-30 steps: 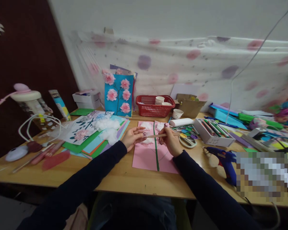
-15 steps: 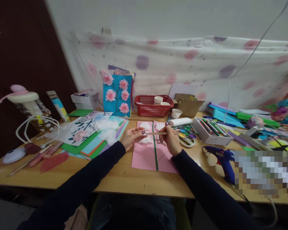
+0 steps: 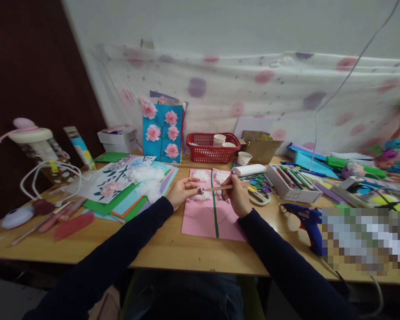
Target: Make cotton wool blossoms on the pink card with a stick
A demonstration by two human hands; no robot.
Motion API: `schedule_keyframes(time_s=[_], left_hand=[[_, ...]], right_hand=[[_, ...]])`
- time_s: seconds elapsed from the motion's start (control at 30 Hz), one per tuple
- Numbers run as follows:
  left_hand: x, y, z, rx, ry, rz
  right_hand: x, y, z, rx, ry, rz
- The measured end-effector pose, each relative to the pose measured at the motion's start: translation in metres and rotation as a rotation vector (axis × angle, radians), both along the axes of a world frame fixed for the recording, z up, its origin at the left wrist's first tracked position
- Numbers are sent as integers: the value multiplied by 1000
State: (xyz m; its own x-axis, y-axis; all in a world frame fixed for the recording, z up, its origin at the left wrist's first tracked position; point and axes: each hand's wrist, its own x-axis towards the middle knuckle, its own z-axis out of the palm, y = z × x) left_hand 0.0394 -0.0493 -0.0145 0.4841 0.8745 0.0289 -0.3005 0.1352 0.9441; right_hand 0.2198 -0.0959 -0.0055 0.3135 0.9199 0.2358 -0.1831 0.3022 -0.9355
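In my right hand (image 3: pixel 238 195) is a thin pale wooden stick (image 3: pixel 216 188), gripped near its right end and pointing left. My left hand (image 3: pixel 183 191) meets the stick's tip with thumb and a finger pinched together; another finger stretches out above. Whatever lies in that pinch is too small to make out. Below both hands lies a pink sheet (image 3: pixel 200 222) with a green painted stripe (image 3: pixel 215 213) down it and thin curved drawn lines. Tufts of white cotton (image 3: pixel 200 175) sit on its upper part, partly hidden by my hands.
Coloured papers with loose cotton (image 3: pixel 148 174) lie to the left. Behind stand a blue flower picture (image 3: pixel 163 133) and a red basket (image 3: pixel 213 154). Scissors (image 3: pixel 259 195), a box of pens (image 3: pixel 291 186) and a blue glue gun (image 3: pixel 308 222) are on the right.
My left fingers have closed in around the stick's tip, and that tip has dipped slightly. My right hand keeps its grip on the stick.
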Motion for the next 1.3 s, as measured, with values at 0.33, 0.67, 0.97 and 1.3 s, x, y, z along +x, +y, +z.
schedule_keyframes(time_s=[0.33, 0.67, 0.97, 1.3], left_hand=[[-1, -2, 3, -13, -29, -43], [-7, 9, 1, 139, 106, 87], [-19, 14, 5, 374, 356, 69], [-18, 15, -15, 507, 565, 64]], right_hand=[[2, 2, -6, 14, -56, 1], [4, 1, -3, 39, -33, -100], [-10, -8, -9, 23, -411, -10], [-12, -8, -17, 55, -544, -93]])
